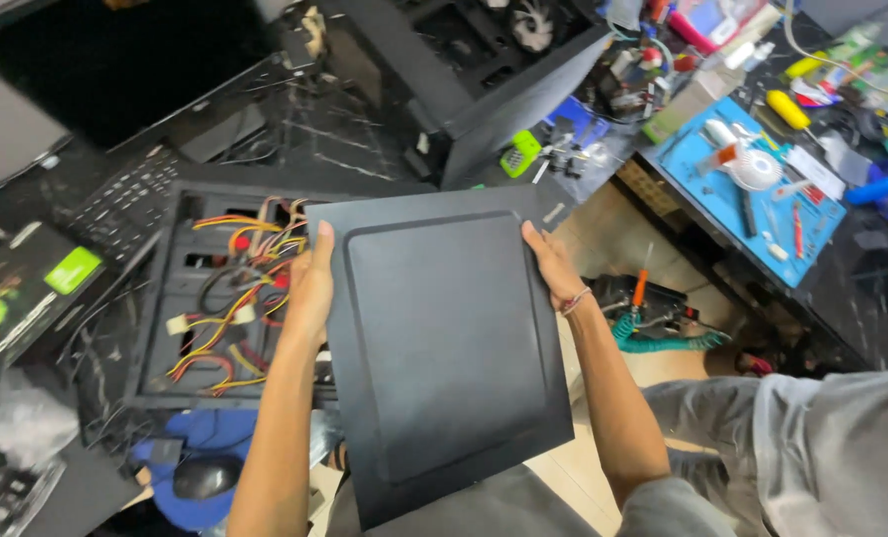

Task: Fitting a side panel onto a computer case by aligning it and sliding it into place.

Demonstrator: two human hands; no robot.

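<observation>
I hold a black metal side panel (444, 348) of a computer case flat in front of me, its raised rectangular middle facing up. My left hand (311, 283) grips its left edge and my right hand (553, 267) grips its right edge near the top. Under and left of the panel lies an open black computer case (170, 288) with bundles of yellow, red and orange wires (235, 308) inside.
A second open black case (484, 70) stands behind. A keyboard (130, 199) and a black-green box (26, 288) lie left, a mouse (205, 475) on blue below. At right a blue mat (737, 194) holds tools, and a screwdriver (641, 283) lies on the floor.
</observation>
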